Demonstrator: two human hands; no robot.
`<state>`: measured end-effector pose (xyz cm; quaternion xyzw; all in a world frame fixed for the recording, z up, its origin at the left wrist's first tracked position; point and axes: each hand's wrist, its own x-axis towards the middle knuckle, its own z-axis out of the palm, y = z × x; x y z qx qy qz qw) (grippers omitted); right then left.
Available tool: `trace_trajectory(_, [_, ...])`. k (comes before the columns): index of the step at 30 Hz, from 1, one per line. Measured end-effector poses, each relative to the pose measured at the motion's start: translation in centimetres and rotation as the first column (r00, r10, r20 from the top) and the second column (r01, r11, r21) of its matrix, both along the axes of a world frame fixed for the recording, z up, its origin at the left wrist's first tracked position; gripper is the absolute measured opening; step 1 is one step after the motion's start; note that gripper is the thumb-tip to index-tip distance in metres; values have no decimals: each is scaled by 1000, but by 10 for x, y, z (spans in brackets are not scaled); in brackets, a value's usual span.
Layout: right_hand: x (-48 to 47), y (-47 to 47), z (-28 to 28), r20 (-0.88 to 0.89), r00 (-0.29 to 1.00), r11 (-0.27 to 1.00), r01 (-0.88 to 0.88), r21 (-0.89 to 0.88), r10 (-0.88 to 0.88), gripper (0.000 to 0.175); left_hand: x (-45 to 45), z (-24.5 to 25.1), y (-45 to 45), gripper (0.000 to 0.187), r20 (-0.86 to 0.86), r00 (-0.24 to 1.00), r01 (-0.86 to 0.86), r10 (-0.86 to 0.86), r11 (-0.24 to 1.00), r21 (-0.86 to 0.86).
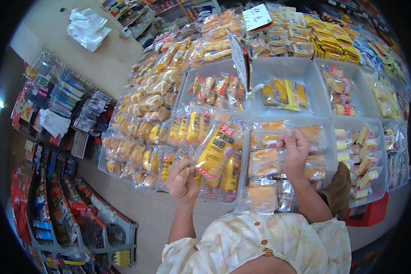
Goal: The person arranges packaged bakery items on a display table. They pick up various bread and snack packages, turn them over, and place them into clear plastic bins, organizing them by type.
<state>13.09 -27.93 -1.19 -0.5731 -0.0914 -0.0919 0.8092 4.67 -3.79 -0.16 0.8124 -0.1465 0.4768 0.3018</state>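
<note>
My left hand (183, 181) pinches the lower left corner of a yellow bread packet (217, 147) in clear and printed plastic. The packet is held tilted over a bin of similar packets (231, 176). To the right, my right hand (295, 147) is curled above a translucent plastic bin (329, 137) of wrapped bread slices (265, 162); whether something small is between its fingers cannot be told. Rows of round wrapped buns (137, 154) lie to the left of my left hand.
Further bins hold yellow packets (284, 92), wrapped rolls (222, 89) and small cakes (366, 147). Handwritten signs (257, 17) stand among them. A brown cloth or bag (339, 188) is by my right forearm, near a red stool (371, 212). Store shelves (85, 246) stand at lower left.
</note>
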Motion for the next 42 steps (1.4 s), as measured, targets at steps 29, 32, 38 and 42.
trace_trajectory(29, [1,-2,-5,100,995,998,19,-64,-12,17,60,-42,-20,9,-523,852,-90,18,990,-112])
trace_trajectory(32, [1,-1,-4,89,996,999,31,-44,-27,19,61,-41,-21,10,-615,788,-110,32,990,-89])
trace_trajectory(38, [-1,0,-2,99,995,997,9,-80,-1,17,61,-23,-27,11,-615,777,-63,137,988,142])
trace_trajectory(42, [-3,0,-1,93,996,997,-12,-81,20,17,64,-23,-29,9,-604,772,-57,201,967,248])
